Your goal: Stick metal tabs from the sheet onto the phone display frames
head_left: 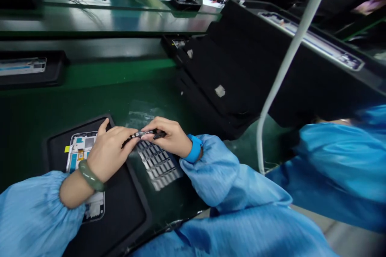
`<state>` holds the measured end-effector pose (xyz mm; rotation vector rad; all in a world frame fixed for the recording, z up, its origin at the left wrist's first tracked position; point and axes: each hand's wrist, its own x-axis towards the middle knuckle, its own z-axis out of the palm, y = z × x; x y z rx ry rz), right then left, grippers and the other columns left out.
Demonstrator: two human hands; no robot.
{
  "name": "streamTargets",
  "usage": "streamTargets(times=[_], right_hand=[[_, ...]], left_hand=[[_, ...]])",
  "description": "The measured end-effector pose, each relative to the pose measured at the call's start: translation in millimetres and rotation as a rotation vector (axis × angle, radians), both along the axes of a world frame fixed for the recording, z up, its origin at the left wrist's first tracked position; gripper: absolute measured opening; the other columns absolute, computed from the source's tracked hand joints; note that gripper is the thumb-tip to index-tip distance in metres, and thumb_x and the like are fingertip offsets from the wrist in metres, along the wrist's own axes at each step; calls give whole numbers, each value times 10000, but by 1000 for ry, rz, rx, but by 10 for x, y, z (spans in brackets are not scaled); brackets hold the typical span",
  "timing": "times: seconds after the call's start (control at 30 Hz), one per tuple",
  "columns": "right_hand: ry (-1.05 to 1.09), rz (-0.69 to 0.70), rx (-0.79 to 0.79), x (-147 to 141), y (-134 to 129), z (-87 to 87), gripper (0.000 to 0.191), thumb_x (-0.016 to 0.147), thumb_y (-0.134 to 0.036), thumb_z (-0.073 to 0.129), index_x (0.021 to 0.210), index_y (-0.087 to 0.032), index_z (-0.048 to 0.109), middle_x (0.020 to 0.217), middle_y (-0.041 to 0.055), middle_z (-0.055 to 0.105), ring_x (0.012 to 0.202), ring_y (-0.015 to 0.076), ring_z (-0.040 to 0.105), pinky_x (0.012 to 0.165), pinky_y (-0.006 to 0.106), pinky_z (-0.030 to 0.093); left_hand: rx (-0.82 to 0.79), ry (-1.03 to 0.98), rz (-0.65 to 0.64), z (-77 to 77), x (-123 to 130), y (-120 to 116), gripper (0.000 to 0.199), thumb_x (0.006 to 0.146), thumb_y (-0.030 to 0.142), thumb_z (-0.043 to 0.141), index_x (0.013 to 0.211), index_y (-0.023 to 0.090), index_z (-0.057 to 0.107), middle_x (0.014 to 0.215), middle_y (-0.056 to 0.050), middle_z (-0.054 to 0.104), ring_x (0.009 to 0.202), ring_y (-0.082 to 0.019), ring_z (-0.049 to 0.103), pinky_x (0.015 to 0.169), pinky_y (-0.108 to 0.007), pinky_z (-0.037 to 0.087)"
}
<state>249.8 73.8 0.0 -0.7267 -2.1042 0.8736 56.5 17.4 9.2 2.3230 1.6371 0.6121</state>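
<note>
Above the right edge of a black tray (129,204), my left hand (113,150) pinches a small dark strip-like part (132,136). My right hand (167,136) meets it there, its fingers closed on the part's other end and on a black tool (159,134). Beneath my right hand lies a sheet of small silvery pieces in rows (159,164). A phone frame (96,207) with a yellow tab rests in the tray, partly covered by my left hand and wrist.
A pale cable (280,72) hangs at the right, before stacked black trays (241,56). Another black tray (57,70) with a frame sits far left. A blue sleeve (346,156) of another person is at the right. People and wires are beyond the bench.
</note>
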Motion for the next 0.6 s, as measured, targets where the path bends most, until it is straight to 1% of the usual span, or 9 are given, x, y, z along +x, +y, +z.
streamTargets(times=[0.07,0.13,0.17,0.23,0.3,0.37,0.4,0.47,0.6], right_hand=[[29,-25,-94,-25,-25,51,146,802,-320,649,845,-185,687,797,38,685,728,132,635,681,261,512],[56,-75,-193,-47,-46,81,146,791,-323,656,791,-180,685,756,26,672,697,126,624,659,254,498],[80,-110,-240,-59,-57,89,148,782,-323,662,760,-178,680,737,19,663,683,123,617,648,251,490],[149,-175,-333,-87,-82,95,155,765,-322,674,714,-176,664,710,7,649,665,116,604,637,247,479],[233,-201,-436,-122,-111,99,170,746,-334,686,693,-177,648,691,-2,639,649,111,591,634,247,476],[306,-202,-532,-158,-141,107,207,723,-366,705,681,-176,635,675,-8,628,634,107,578,626,249,475],[332,-194,-572,-174,-153,113,229,708,-385,716,678,-175,632,671,-9,623,629,107,573,621,250,473],[369,-158,-639,-196,-171,127,255,684,-405,736,685,-171,634,670,-10,618,618,103,567,607,249,470],[424,-65,-733,-198,-173,140,232,674,-367,756,736,-168,655,682,-14,623,614,95,574,612,244,481]], left_hand=[[12,-74,-19,22,0,-11,238,902,359,444,972,255,646,958,2,721,855,-159,661,1100,-525,236],[21,-150,-25,37,16,-25,251,890,366,463,1032,241,627,1012,-5,712,883,-161,659,1105,-505,252],[18,-187,-14,46,27,-33,276,876,386,484,1062,232,616,1045,-14,704,913,-170,655,1093,-489,287],[-24,-285,43,73,52,-49,321,843,434,525,1070,226,616,1050,-21,700,931,-185,652,1008,-424,414],[-129,-418,122,109,72,-64,312,822,466,549,1012,238,646,971,-7,715,871,-176,661,856,-337,512],[-268,-577,195,142,82,-74,285,809,475,570,934,241,675,886,5,723,807,-159,663,747,-280,532],[-338,-661,219,153,84,-76,282,797,476,587,902,233,683,862,3,724,792,-157,662,726,-271,532],[-467,-833,242,155,82,-76,281,768,464,630,874,211,691,848,-10,725,786,-160,661,729,-278,533],[-654,-1114,231,128,81,-68,272,740,397,685,915,188,688,881,-28,721,836,-161,655,820,-306,518]])
